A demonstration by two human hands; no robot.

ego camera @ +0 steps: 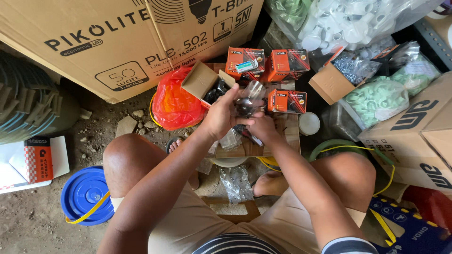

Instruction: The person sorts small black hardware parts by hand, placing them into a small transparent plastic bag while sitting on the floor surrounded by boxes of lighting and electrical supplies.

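My left hand (220,115) holds up a small clear plastic bag (248,98) with dark screws in it, its fingers around the bag's top. My right hand (262,126) is just below and to the right, pinching the bag's lower part. Both hands are over a wooden board (288,135). An open cardboard box (205,81) of dark screws sits just behind the left hand. Several orange screw boxes (287,101) stand behind the bag.
A large cardboard carton (117,37) fills the top left. An orange plastic bag (174,104), a blue bucket lid (86,194), clear bags of white and pale green fittings (376,96), more cartons (414,136) at the right, and an empty clear bag (235,181) lie around my knees.
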